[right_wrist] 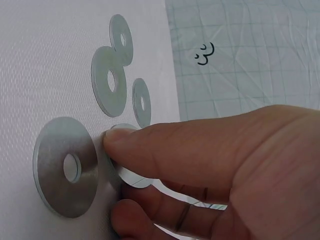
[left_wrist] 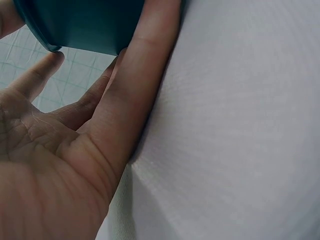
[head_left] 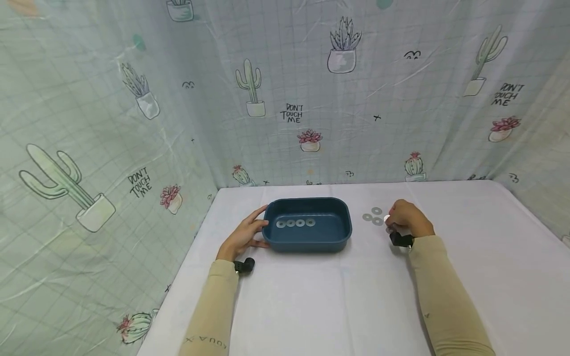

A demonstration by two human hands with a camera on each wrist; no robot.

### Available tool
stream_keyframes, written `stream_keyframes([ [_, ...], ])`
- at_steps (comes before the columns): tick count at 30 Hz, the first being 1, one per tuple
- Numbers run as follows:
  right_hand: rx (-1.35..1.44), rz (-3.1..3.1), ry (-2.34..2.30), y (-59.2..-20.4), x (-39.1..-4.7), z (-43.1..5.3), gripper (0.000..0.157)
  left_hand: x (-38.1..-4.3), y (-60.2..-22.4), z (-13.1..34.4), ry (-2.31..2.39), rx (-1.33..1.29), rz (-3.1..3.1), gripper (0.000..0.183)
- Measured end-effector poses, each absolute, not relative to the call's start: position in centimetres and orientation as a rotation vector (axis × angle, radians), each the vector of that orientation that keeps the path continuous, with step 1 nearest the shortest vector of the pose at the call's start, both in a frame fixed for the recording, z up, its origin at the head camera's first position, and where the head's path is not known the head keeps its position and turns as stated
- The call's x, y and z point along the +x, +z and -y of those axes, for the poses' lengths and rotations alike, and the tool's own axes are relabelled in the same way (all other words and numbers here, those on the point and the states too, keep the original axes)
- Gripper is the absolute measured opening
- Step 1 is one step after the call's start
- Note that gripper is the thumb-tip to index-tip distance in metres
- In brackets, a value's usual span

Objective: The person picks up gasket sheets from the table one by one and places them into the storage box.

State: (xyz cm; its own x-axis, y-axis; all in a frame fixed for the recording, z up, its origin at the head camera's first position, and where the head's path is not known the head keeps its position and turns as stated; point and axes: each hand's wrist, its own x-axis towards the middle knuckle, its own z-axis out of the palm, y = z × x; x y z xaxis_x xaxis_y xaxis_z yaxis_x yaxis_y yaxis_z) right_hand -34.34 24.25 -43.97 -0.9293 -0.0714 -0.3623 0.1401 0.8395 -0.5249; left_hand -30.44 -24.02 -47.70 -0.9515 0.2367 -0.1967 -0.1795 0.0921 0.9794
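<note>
A dark blue rectangular container (head_left: 307, 245) stands on the white table. My left hand (head_left: 242, 235) is at its left end, fingers spread and mostly straight against the wall and rim; in the left wrist view a finger (left_wrist: 135, 75) lies along the wall, close over the table. Several flat metal washers (head_left: 291, 223) lie in a row inside the container. To its right, my right hand (head_left: 407, 217) pinches a shiny washer (right_wrist: 135, 175) between thumb and fingers, the fingertips close to the tabletop. Another washer (right_wrist: 45, 170) is right beside that hand.
A small cluster of loose washers (right_wrist: 102, 90) lies on the table between the container and my right hand, two of them overlapping in the right wrist view. A patterned cactus curtain (head_left: 285, 163) hangs behind the table (head_left: 303, 306) and along its left side.
</note>
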Motion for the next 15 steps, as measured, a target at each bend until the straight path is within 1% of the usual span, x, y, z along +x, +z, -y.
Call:
stream_keyframes([
  [5, 0.021, -2.664, -0.824, -44.01, -34.39, -24.41, 0.022, -30.37, -47.52, 23.99, 1.926, 0.058, -2.073, 0.06],
  [8, 0.012, -2.648, -0.883, -44.2, -34.41, -24.57, 0.021, -30.35, -47.4, 23.97, 1.923, 0.062, -2.076, 0.059],
  [15, 0.041, -2.557, -1.043, -44.53, -34.49, -25.01, 0.027, -30.3, -47.43, 23.9, 1.918, 0.049, -2.074, 0.059],
])
